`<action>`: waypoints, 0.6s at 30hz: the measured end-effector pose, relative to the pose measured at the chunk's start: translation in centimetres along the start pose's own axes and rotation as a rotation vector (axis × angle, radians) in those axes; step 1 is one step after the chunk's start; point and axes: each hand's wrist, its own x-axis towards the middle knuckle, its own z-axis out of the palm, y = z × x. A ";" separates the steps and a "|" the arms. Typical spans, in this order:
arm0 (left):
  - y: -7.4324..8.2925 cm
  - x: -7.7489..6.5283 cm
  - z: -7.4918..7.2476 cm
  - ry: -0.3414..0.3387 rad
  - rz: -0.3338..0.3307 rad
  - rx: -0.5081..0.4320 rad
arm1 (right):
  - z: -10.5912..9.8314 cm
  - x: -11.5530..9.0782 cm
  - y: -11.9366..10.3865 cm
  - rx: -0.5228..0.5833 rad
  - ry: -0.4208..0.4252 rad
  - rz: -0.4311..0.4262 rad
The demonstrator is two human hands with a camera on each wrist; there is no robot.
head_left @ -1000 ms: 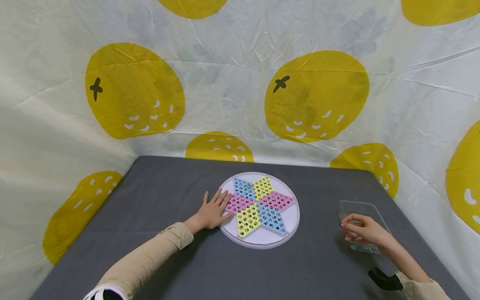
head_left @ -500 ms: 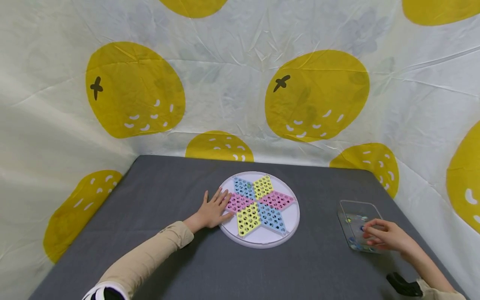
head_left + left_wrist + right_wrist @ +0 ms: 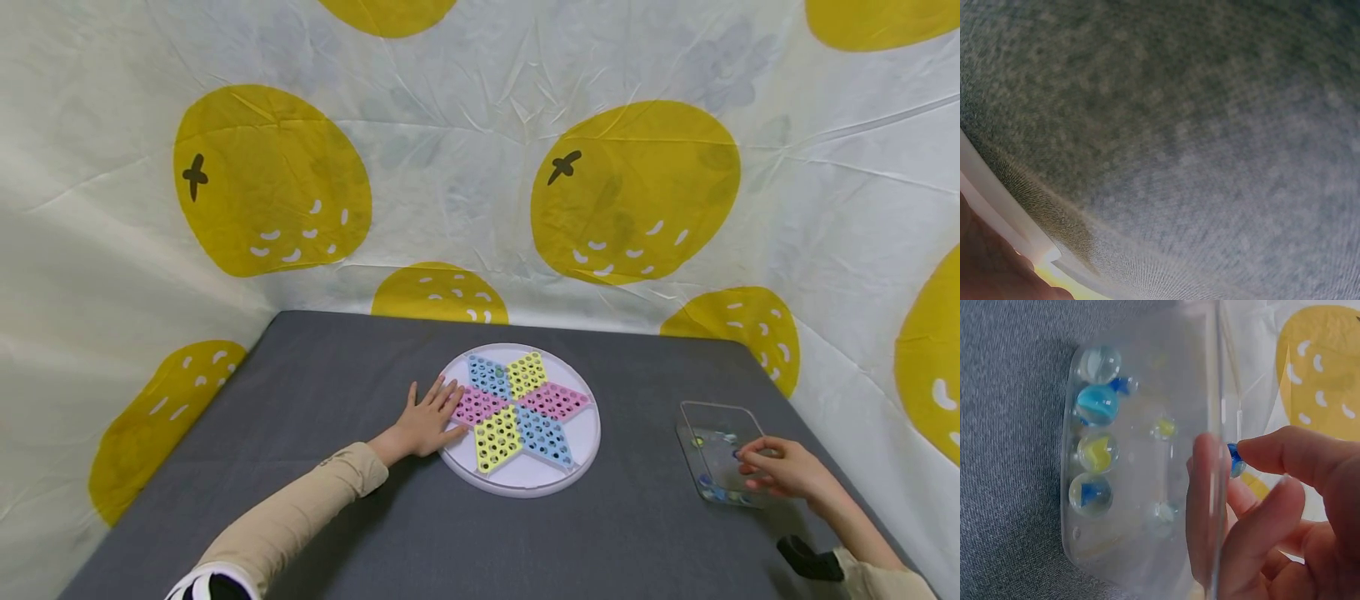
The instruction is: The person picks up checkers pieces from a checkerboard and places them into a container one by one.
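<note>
My left hand [image 3: 422, 427] lies spread over the left edge of a round white Chinese checkers board [image 3: 457, 467], fingers straight across its pink point. A marble [image 3: 499, 372] sits in the board's far blue point. At the right, my right hand [image 3: 783, 468] is above a clear plastic box [image 3: 686, 454], pinching a blue marble [image 3: 1235, 460] between thumb and fingertip. Several glass marbles lie in the box, among them a light blue marble [image 3: 1097, 404] and a yellow-swirled marble [image 3: 1098, 453]. In the left wrist view, mostly cloth and the board's rim [image 3: 1007, 206] show.
Dark grey cloth [image 3: 615, 542] covers the table. A white curtain printed with yellow fruit [image 3: 633, 192] hangs behind and along both sides. The box stands near the table's right edge, some way from the board.
My right hand has moved right, from the box's left side to over its right part, with the blue marble still pinched. The left hand and the board stay put.
</note>
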 end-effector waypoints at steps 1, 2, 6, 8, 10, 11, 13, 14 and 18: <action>0.0 0.0 0.0 -0.001 0.001 -0.002 | 0.0 0.1 0.0 0.000 0.005 0.006; 0.0 -0.1 -0.1 -0.001 0.002 -0.005 | -0.1 0.2 0.1 -0.003 0.007 0.009; 0.0 -0.1 -0.2 0.011 0.017 -0.029 | -0.2 0.5 0.1 -0.013 0.015 0.016; 0.0 -0.1 -0.2 0.020 0.024 -0.040 | -0.2 0.5 0.0 -0.015 0.020 0.022; 0.1 -0.1 -0.2 0.019 0.022 -0.038 | -0.1 0.5 0.0 -0.015 0.025 0.022; 0.1 -0.1 -0.1 0.011 0.018 -0.032 | -0.1 0.5 -0.1 -0.013 0.027 0.023; 0.1 -0.1 -0.1 0.007 0.014 -0.028 | -0.1 0.5 -0.2 -0.008 0.028 0.019; 0.1 -0.1 -0.2 0.005 0.013 -0.026 | -0.1 0.5 -0.2 -0.007 0.030 0.020; 0.2 -0.2 -0.4 0.013 0.012 -0.026 | 0.0 0.5 -0.4 -0.004 0.040 0.010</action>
